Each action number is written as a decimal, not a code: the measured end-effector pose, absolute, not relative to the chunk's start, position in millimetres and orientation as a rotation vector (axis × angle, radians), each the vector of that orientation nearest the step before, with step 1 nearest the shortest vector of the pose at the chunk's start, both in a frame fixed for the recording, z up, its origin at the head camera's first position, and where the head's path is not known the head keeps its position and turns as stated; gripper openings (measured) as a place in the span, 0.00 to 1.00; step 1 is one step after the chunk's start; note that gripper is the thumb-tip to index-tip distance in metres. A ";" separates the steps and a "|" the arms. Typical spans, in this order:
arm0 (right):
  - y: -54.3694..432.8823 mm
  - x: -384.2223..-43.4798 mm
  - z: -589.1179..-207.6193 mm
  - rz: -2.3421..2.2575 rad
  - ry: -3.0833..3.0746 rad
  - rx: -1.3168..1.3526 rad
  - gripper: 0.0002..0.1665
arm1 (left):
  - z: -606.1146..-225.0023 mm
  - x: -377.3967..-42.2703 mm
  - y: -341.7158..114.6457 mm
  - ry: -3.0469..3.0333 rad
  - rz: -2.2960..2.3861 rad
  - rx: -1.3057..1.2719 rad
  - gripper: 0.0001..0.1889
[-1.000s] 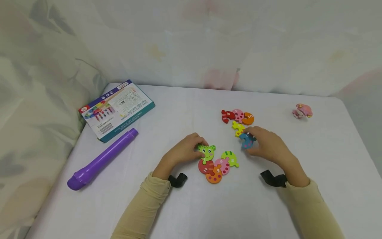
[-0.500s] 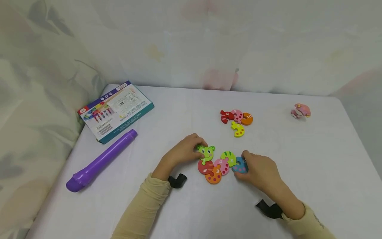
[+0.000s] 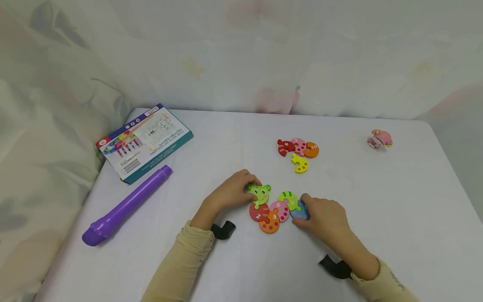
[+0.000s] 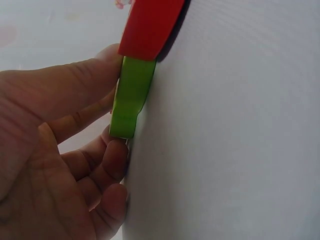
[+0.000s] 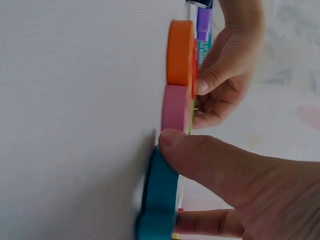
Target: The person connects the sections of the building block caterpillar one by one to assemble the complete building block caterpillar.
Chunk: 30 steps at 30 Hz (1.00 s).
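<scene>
My left hand (image 3: 231,193) pinches the green smiling caterpillar-head puzzle piece (image 3: 259,193) by its left side; its green edge (image 4: 131,97) lies between thumb and fingers in the left wrist view. From the head runs a curved chain: red piece 2 (image 3: 257,213), orange piece 3 (image 3: 269,225), pink piece 4 (image 3: 281,212) and green striped piece 5 (image 3: 287,199). At the chain's right end my right hand (image 3: 326,216) grips a blue dotted puzzle piece (image 3: 299,213), against piece 5. Its number is hidden. The thumb lies along the blue edge (image 5: 160,195) in the right wrist view.
Behind the chain lie a yellow piece (image 3: 301,164), red piece 8 (image 3: 285,147), pink piece 9 (image 3: 298,146) and orange piece 10 (image 3: 311,149). A pink figurine (image 3: 381,139) sits at back right. On the left are a cardboard box (image 3: 145,142) and a purple toy microphone (image 3: 128,205).
My right hand has brought the blue puzzle piece from beside the yellow piece toward the front, up against green piece 5. The left hand has stayed on the caterpillar head.
</scene>
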State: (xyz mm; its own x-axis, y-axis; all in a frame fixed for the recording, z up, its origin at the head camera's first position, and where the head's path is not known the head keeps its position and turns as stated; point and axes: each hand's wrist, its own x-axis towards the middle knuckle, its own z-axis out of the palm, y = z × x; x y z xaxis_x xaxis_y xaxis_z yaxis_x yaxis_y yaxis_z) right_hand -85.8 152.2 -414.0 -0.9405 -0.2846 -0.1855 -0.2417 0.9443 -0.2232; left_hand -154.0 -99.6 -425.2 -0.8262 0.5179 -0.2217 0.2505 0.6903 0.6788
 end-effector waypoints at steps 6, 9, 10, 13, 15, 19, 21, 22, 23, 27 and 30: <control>153.4 -89.9 -415.2 -0.287 2.863 -0.416 0.37 | -426.7 -154.5 -99.9 2.508 0.926 0.598 0.17; 157.8 -99.3 -409.3 -0.353 2.850 -0.428 0.38 | -426.9 -154.7 -100.2 2.508 0.925 0.600 0.17; 159.6 -104.5 -407.0 -0.373 2.855 -0.422 0.38 | -427.0 -154.6 -100.4 2.506 0.927 0.600 0.17; 164.9 -125.3 -402.1 -0.448 2.900 -0.380 0.36 | -427.2 -154.7 -100.4 2.506 0.926 0.598 0.17; 167.4 -141.6 -403.2 -0.471 2.948 -0.355 0.35 | -427.3 -154.7 -100.5 2.506 0.927 0.598 0.17; 166.4 -168.9 -413.8 -0.471 2.979 -0.327 0.37 | -429.4 -154.6 -100.5 2.501 0.935 0.608 0.16; 163.9 -177.2 -419.0 -0.465 2.950 -0.305 0.38 | -430.5 -154.4 -100.1 2.496 0.937 0.615 0.16; 162.4 -180.3 -421.0 -0.464 2.937 -0.300 0.38 | -430.8 -154.2 -100.0 2.493 0.940 0.618 0.17; 161.4 -183.0 -422.7 -0.464 2.923 -0.297 0.38 | -430.5 -153.9 -99.8 2.493 0.941 0.620 0.17; 160.3 -189.4 -423.9 -0.471 2.895 -0.296 0.37 | -429.5 -153.7 -99.7 2.505 0.936 0.617 0.17; 162.3 -187.9 -420.0 -0.472 2.880 -0.285 0.36 | -429.2 -153.9 -100.4 2.509 0.940 0.611 0.17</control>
